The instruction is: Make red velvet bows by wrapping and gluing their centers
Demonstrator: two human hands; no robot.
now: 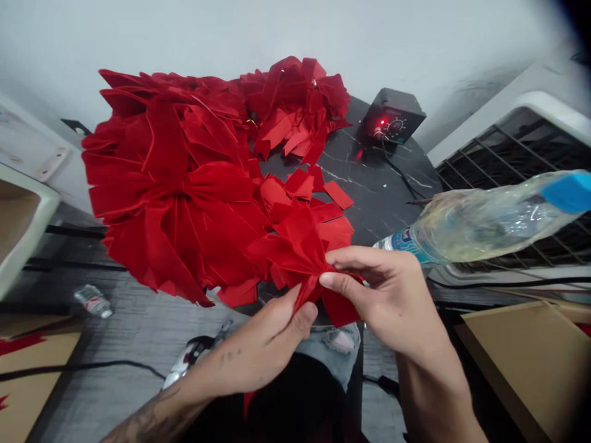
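Note:
A red velvet bow (300, 243) is held between both hands over the near edge of the dark round table. My right hand (383, 286) pinches its gathered centre between thumb and fingertips. My left hand (277, 329) grips the lower left part of the same bow, thumb and fingers closed on the fabric. Just beyond lie loose red fabric pieces (338, 195). To the left rises a large heap of red bows (180, 184), and a smaller pile of red bows (295, 104) sits behind it.
A black box with a lit red light (392, 117) stands on the marbled black table (360, 166), its cable trailing right. A large plastic bottle (489, 215) is at the right by a white-framed wire rack (521, 147). Cardboard boxes (530, 351) flank me; a small bottle (93, 301) lies on the floor.

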